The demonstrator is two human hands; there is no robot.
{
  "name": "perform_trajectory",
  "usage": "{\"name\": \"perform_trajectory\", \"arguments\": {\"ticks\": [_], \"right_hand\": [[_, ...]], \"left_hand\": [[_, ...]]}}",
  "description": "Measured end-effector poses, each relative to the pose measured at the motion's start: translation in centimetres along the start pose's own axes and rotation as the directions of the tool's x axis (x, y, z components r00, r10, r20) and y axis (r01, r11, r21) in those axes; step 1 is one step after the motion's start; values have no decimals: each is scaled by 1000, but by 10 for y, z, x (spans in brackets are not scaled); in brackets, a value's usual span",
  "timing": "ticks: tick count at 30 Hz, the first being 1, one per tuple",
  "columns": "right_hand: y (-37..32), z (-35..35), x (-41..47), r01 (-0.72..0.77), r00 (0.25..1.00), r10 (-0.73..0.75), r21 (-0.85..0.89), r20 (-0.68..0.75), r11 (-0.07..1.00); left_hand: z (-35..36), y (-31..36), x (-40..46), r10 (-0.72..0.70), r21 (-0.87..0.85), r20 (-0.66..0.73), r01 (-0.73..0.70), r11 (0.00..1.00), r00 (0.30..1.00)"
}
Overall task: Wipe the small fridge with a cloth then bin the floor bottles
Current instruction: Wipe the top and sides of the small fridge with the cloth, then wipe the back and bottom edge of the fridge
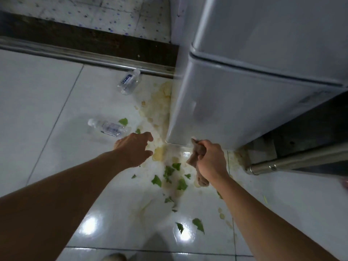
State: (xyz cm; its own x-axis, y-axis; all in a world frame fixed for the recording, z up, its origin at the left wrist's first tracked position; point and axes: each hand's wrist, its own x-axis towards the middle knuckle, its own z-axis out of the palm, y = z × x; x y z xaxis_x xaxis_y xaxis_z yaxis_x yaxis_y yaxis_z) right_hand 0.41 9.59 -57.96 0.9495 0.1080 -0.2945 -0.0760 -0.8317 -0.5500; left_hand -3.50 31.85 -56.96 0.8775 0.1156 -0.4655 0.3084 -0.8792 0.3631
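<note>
The right hand (211, 161) grips a brown cloth (197, 157), fingers curled around it. The cloth's upper end touches the lower front corner of the grey fridge (244, 102); its lower end hangs below the hand.

The left hand (134, 151) holds nothing. Its fingers are loosely spread and extended over the white tiled floor (37, 110), near the closer bottle.

Two clear plastic bottles lie on their sides on the floor, left of the fridge:
- Near bottle (108, 127): just beyond the left hand, not touching it.
- Far bottle (130, 81): beside the metal door track (84, 57).

Green leaf scraps (169, 172) and pale yellowish food residue (160, 102) are scattered on the floor along the fridge base and between the two forearms.
</note>
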Motion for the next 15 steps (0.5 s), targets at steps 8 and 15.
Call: {"name": "perform_trajectory", "arguments": {"ticks": [8,15], "right_hand": [[-125,-121,-64,19,996,-16,-33,89,999],[-230,-225,-116,159,978,-136,-147,156,976]], "left_hand": [[-141,50,-101,-17,-27,60,19,999,998],[-264,96,-183,-63,-41,14,64,997,998]]}}
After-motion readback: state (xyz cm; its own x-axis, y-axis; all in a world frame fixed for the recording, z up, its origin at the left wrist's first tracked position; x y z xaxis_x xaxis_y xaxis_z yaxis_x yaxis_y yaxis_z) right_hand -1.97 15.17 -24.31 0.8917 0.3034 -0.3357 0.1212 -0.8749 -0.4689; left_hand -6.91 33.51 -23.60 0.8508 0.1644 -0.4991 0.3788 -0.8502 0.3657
